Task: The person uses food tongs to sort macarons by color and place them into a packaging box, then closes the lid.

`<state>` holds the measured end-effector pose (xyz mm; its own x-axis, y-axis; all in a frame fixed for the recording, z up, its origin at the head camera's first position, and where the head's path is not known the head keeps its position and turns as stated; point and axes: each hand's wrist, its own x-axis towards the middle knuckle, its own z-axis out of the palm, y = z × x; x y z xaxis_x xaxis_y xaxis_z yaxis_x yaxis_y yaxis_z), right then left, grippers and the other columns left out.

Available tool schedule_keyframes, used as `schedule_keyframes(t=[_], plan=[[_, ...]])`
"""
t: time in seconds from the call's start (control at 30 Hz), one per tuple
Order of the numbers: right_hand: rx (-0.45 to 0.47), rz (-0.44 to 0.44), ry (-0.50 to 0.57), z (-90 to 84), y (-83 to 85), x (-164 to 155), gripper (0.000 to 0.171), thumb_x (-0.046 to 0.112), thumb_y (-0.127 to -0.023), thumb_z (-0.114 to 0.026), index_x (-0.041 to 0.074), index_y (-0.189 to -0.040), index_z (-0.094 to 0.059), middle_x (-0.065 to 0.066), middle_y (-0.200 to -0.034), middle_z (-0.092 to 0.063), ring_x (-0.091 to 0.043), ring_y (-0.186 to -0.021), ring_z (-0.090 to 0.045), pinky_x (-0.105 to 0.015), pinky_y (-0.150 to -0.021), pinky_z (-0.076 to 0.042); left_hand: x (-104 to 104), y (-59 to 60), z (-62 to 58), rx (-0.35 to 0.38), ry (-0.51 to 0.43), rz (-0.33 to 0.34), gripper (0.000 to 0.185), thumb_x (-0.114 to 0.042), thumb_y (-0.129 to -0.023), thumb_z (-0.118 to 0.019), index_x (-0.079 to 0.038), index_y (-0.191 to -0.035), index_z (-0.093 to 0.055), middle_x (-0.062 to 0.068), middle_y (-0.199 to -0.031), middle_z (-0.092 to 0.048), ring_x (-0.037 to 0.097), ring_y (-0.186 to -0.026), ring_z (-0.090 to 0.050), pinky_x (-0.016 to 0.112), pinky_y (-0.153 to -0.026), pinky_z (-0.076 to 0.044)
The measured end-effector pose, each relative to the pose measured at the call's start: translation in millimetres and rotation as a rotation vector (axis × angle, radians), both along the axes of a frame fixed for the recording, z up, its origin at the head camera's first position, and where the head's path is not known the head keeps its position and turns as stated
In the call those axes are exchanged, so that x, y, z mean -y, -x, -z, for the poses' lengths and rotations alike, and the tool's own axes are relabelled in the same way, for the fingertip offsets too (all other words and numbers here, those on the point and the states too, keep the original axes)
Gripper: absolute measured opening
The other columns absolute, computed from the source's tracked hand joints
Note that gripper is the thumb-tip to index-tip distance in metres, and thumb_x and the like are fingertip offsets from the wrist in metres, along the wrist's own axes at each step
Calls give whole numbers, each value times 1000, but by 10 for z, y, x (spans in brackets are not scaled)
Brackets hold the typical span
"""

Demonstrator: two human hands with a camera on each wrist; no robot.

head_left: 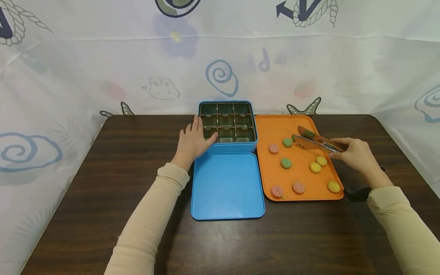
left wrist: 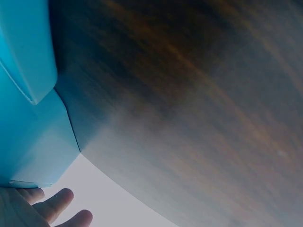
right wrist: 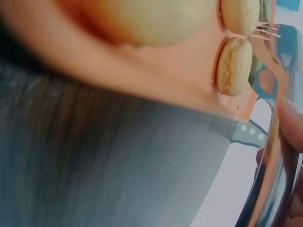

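Observation:
My left hand touches the left side of a blue box, its fingers spread and its thumb at the front left corner. Inside the box lies a clear divided insert with several square compartments. In the left wrist view, fingertips show beside the blue wall. My right hand holds metal serving tongs, their tips apart over an orange tray. Near one tip lies a green macaron; closer to the hand are yellow macarons. The right wrist view shows the tongs' slotted end close to yellow macarons.
A blue lid lies in front of the box, beside the tray. Pink macarons, another green macaron and a yellow macaron are spread on the tray. A patterned white cloth hangs behind the dark wooden table.

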<state>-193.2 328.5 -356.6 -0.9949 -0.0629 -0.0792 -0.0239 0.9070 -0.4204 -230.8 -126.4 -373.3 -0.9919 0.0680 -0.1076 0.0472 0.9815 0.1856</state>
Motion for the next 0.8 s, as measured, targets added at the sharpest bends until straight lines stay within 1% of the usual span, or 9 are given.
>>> schedule_keyframes(t=[0.1, 0.2, 0.27, 0.3, 0.43, 0.63, 0.8], plan=[[-4, 11, 15, 8, 2, 7, 52, 21, -85, -69, -5, -128, -56, -35, -115, -60, -42, -93, -58, -38, -67, -48, 0, -8, -13, 2, -1, 3, 90, -68, -94, -26, -6, -155, -2, 10, -163, 2, 37, -145, -23, 56, -116, -22], [-8, 14, 23, 18, 6, 9, 49, 21, -86, -69, -4, -126, -59, -34, -114, -61, -44, -96, -58, -45, -71, -49, 2, -14, -21, 7, -4, 5, 90, -67, -94, -27, -6, -155, -2, 10, -163, 3, 37, -145, -23, 55, -116, -22], [-18, 14, 23, 26, 11, 9, 47, 21, -85, -70, -4, -123, -61, -33, -113, -63, -43, -94, -59, -42, -68, -49, 4, -15, -21, 9, -6, 5, 90, -67, -94, -27, -6, -155, -1, 10, -163, 3, 37, -145, -23, 55, -116, -22], [-25, 14, 22, 29, 14, 9, 45, 20, -85, -71, -4, -122, -62, -32, -111, -64, -42, -92, -60, -39, -66, -49, 5, -15, -20, 10, -6, 5, 90, -67, -94, -27, -6, -154, -1, 10, -163, 3, 37, -145, -23, 55, -116, -22], [-47, 22, 26, 38, 19, 14, 40, 18, -84, -72, -4, -116, -65, -30, -103, -67, -33, -80, -61, -27, -59, -44, 4, -9, -12, 8, -3, 4, 90, -68, -94, -26, -6, -154, -1, 10, -163, 3, 37, -145, -24, 55, -116, -23], [-65, 32, 31, 29, 12, 31, 34, 15, -83, -72, -4, -111, -68, -26, -96, -70, -26, -74, -60, -27, -58, -42, 6, -1, 1, 9, -4, 2, 91, -68, -94, -26, -6, -154, 0, 10, -163, 3, 37, -145, -24, 55, -116, -23], [-80, 43, 28, 11, 15, 37, 34, 16, -83, -73, -5, -109, -68, -24, -92, -71, -19, -69, -59, -26, -58, -41, 3, -2, -4, 14, -10, 1, 90, -68, -94, -27, -6, -154, 0, 10, -163, 4, 37, -145, -24, 55, -116, -23]])
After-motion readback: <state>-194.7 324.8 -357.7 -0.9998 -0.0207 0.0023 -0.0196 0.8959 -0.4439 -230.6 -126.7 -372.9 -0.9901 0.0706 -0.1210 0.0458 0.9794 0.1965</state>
